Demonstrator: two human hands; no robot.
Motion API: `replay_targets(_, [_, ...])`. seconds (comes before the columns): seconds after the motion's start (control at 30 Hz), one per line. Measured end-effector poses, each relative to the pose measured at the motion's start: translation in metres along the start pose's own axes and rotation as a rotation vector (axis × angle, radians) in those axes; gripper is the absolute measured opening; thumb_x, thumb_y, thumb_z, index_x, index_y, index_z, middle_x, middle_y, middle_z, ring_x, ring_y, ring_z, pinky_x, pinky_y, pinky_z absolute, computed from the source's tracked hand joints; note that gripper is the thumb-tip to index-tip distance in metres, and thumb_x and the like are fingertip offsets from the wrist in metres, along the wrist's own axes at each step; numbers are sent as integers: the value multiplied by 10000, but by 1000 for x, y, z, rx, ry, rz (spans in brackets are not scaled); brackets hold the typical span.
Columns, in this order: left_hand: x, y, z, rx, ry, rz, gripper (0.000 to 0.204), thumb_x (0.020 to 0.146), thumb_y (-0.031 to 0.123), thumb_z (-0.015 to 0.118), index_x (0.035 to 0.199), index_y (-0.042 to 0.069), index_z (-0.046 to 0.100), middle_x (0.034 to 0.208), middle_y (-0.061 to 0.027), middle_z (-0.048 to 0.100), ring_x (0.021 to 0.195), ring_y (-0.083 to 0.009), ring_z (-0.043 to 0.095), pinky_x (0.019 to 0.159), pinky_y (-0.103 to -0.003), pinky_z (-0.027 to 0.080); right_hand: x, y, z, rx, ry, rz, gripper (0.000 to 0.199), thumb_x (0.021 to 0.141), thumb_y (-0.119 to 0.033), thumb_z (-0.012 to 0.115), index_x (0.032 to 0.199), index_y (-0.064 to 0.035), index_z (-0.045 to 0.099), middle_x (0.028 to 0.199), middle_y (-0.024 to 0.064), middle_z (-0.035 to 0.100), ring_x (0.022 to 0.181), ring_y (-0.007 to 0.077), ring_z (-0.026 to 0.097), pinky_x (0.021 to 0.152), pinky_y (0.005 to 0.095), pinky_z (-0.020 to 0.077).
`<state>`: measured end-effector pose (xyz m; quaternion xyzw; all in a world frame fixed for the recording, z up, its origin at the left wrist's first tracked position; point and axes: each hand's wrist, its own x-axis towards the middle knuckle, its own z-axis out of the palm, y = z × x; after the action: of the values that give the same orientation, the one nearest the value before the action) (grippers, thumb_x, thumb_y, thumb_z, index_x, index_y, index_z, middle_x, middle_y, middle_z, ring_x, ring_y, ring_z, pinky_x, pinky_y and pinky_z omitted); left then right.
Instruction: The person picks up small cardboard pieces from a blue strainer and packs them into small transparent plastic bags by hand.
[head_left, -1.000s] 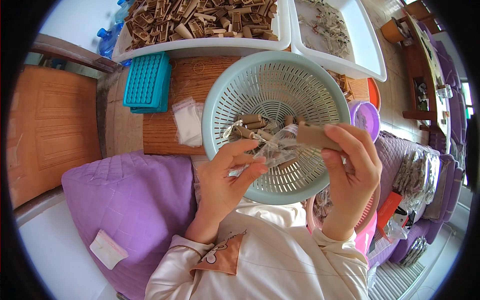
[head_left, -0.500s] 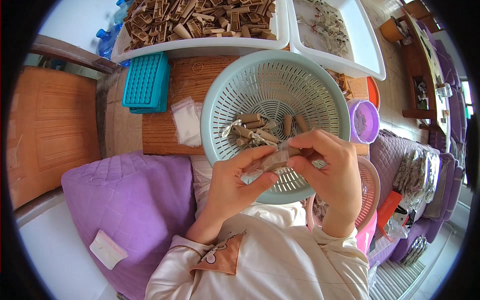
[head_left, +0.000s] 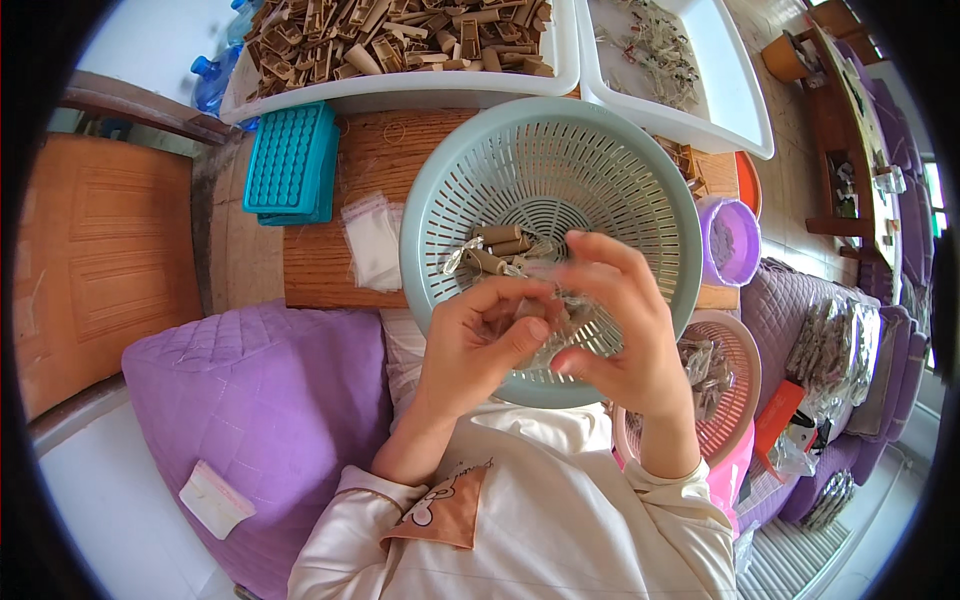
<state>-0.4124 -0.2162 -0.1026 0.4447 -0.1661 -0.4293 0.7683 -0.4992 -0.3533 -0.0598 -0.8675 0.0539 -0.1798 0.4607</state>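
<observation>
Over the near side of a grey-green slotted basket (head_left: 550,110), my two hands are close together. Fingers curled, my left hand (head_left: 462,345) pinches a crumpled clear plastic bag (head_left: 562,318); its contents are blurred. Thumb and fingers of my right hand (head_left: 632,335) are spread around the bag's other side, smeared a little by motion. Several brown cylinders (head_left: 488,262) lie in the basket beyond the left fingers, with shiny wrapped bits among them. My right hand hides part of the basket floor.
Flat clear bags (head_left: 374,245) lie on the wooden table (head_left: 370,150) beside teal trays (head_left: 290,160). White bins (head_left: 420,88) of brown pieces and small wired parts (head_left: 655,55) stand behind. A purple tub (head_left: 728,245) and pink basket (head_left: 740,370) holding filled bags are at right.
My right hand's fingers have opened from their pinch on the bag and shifted slightly left. The left hand keeps hold of the bag. More of the pink basket's filled bags now shows.
</observation>
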Motion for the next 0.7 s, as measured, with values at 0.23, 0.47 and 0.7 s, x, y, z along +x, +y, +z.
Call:
replay_targets(0.23, [4, -1, 1, -9, 32, 35, 265, 822, 115, 591, 1042, -17, 524, 904, -69, 601, 741, -60, 537, 611, -171, 418, -12, 12, 17, 319, 39, 254, 473, 800, -230, 597, 1178, 19, 459, 1020, 179, 562, 892, 257, 576, 757, 316, 454])
replay_targets(0.47, [5, -5, 7, 88, 59, 55, 304, 817, 136, 603, 1056, -23, 501, 829, -21, 565, 645, -29, 460, 534, -152, 364, -9, 7, 25, 294, 169, 321, 253, 846, -133, 524, 1026, 38, 569, 845, 158, 619, 756, 223, 627, 652, 268, 478])
replay_targets(0.7, [10, -7, 5, -39, -57, 10, 442, 800, 177, 627, 1136, -22, 421, 991, -73, 536, 799, -78, 529, 633, -174, 432, -9, 16, 26, 370, 301, 399, 227, 885, -135, 473, 960, 38, 600, 784, 78, 635, 702, 73, 565, 618, 204, 456])
